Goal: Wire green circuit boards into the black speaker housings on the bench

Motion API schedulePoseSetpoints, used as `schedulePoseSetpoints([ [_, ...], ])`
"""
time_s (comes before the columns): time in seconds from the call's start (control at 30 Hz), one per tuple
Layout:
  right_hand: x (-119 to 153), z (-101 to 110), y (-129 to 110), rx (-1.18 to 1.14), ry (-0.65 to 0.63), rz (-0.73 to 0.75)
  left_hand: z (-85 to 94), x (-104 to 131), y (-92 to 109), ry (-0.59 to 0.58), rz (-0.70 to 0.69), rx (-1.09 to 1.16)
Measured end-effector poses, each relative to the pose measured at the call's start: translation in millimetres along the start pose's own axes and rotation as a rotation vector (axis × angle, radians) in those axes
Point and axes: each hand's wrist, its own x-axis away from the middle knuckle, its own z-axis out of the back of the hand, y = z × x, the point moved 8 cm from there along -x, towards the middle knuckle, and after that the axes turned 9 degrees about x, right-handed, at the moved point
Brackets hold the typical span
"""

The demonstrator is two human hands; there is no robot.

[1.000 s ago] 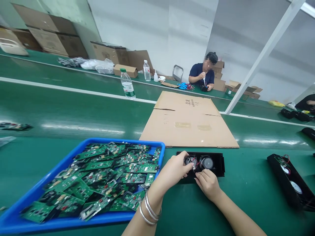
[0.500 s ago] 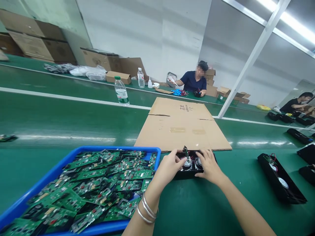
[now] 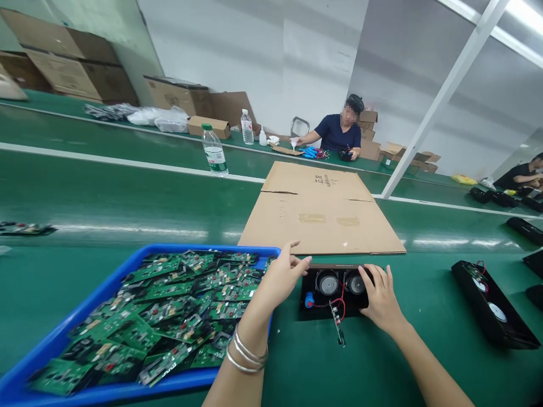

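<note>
A black housing (image 3: 318,312) with two round speakers (image 3: 327,282) inside lies on the green table before me. A small circuit board (image 3: 337,322) hangs over its near edge on red wires, and a blue part (image 3: 309,299) sits at the left inside. My right hand (image 3: 379,294) grips the housing's right end, thumb and fingers on its rim. Beside the left end is my left hand (image 3: 284,275), fingers apart and holding nothing, close to the rim of the blue tray (image 3: 148,247).
Many green circuit boards (image 3: 169,311) fill the tray. Flat cardboard (image 3: 322,220) lies beyond the housing. Another black housing (image 3: 494,305) is at the right. A bottle (image 3: 215,152) stands on the far left; a person (image 3: 339,133) works across the table.
The board that stood between my left fingers now hangs at the housing's near side. My left hand has let go and moved left. The housing has turned, showing the blue part and red wires.
</note>
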Motion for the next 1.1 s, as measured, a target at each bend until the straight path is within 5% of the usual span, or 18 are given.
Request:
schedulePoseSetpoints([
  [0.4,27.3,27.7,-15.1,-0.004,0.229,-0.021,-0.1,4.0,4.5,0.007,0.054,0.011],
  [0.57,38.8,33.2,-8.1,0.079,0.165,-0.085,-2.1,6.8,11.1,0.034,0.057,0.05],
  [0.9,75.4,39.0,36.6,0.188,0.192,-0.271,-3.0,5.6,5.3,0.042,0.139,-0.009],
  [1.1,100.8,43.4,91.1,0.235,0.114,-0.509,-17.8,3.5,3.3,-0.049,0.192,-0.032],
])
